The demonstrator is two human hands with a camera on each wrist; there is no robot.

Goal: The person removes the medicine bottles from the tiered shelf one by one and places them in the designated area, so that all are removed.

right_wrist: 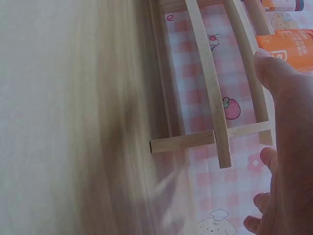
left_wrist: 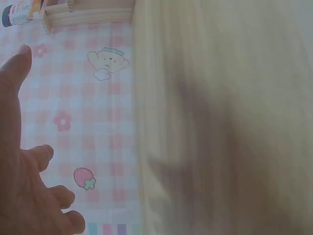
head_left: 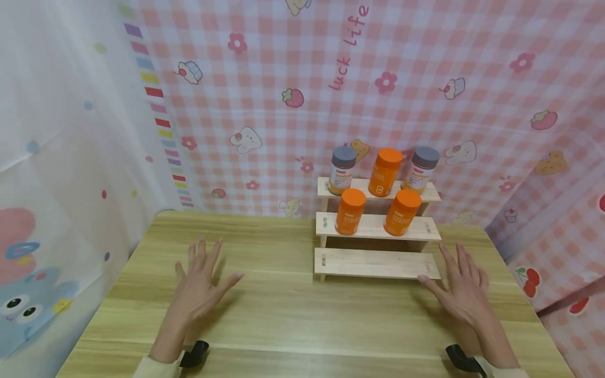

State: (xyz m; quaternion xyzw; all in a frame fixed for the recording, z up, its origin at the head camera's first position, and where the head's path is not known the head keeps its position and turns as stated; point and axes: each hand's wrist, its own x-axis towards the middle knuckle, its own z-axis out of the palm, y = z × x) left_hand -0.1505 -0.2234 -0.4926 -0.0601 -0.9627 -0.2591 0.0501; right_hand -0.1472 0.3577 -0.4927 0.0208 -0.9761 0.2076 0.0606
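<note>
Over the left part of the table, my left hand [head_left: 199, 286] is spread with its fingers apart and holds nothing. My right hand [head_left: 460, 291] is spread too, beside the right end of a three-step wooden rack [head_left: 373, 262], its thumb near the lowest step; whether it touches cannot be told. On the top step stand a grey-capped bottle [head_left: 342, 170], an orange bottle [head_left: 385, 173] and another grey-capped bottle [head_left: 420, 170]. The middle step bears two orange bottles, one at left [head_left: 351, 211] and one at right [head_left: 403, 212]. Nothing stands on the lowest step.
The wood-grain table [head_left: 274, 320] reaches back to a pink checked cloth [head_left: 264, 105] hanging behind the rack. A white printed curtain [head_left: 61, 131] hangs at the left, and more checked cloth [head_left: 567, 226] at the right. Black wrist mounts sit on both wrists.
</note>
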